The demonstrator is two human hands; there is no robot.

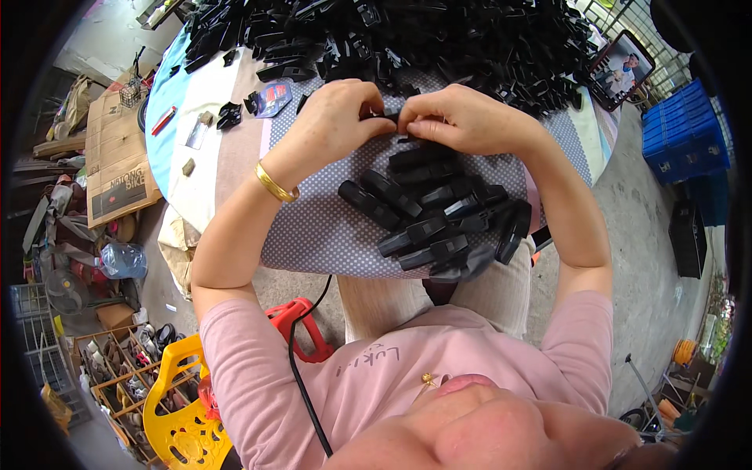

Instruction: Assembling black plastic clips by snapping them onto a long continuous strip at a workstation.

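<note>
Both my hands meet over the dotted tablecloth (305, 211), in front of a large heap of black plastic parts. Between the fingertips is a small black plastic part (394, 115), mostly covered by them. My left hand (338, 113), with a gold bangle (276, 184) on its wrist, pinches it from the left. From the right, my right hand (462, 117) closes thumb and fingers on it. Just nearer to me lies a loose cluster of longer black plastic pieces (427, 229), some at the table's front edge.
The black heap (439, 47) covers the table's far side. A phone (621, 69) leans at the right. A red pen-like object (163, 120) and a blue card (273, 99) lie left. Blue crates (685, 129) stand on the right; a yellow chair (180, 411) is lower left.
</note>
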